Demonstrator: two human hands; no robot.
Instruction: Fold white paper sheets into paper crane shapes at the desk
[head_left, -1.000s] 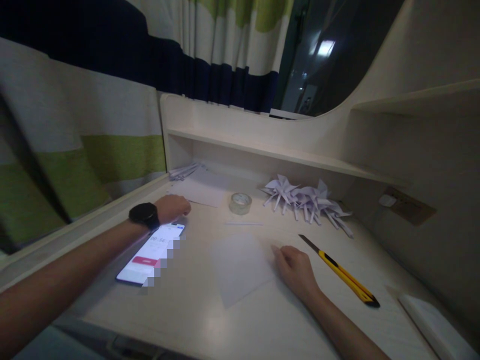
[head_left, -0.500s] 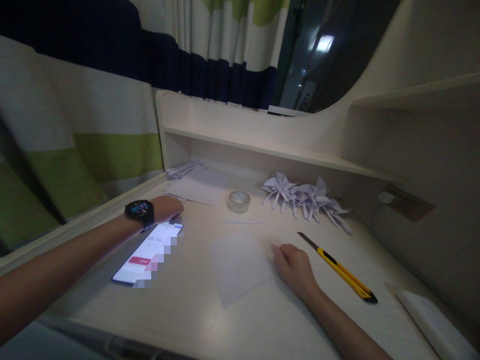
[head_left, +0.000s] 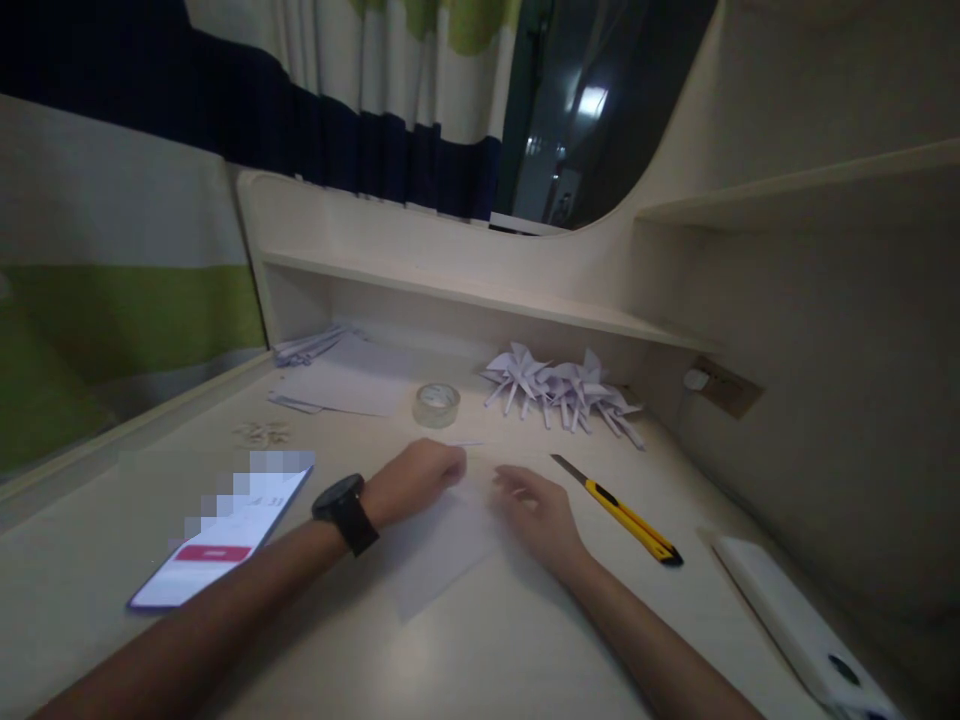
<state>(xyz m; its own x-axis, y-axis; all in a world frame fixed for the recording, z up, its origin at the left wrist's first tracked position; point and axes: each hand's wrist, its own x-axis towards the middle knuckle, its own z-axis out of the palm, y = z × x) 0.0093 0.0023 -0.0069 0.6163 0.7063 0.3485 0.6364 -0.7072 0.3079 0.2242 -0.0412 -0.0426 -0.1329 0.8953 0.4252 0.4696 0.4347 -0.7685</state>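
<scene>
White paper (head_left: 442,558) lies by the curled left hand (head_left: 421,475), its grip hidden; near the loosely open right hand (head_left: 541,515) rests a knife (head_left: 621,513).

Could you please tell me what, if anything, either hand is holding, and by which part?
I cannot tell for the left hand, which is curled; the right hand, blurred, shows nothing held.

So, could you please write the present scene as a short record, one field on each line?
Left hand: left hand over the far part of a white paper sheet; grip hidden
Right hand: right hand by the sheet's right side, blurred; grip unclear
Beyond hands: clear tape roll, lying flat
Back right: white paper pinwheels, bunched together
Right side: yellow cutter, blade out
Left side: phone, screen lit
</scene>
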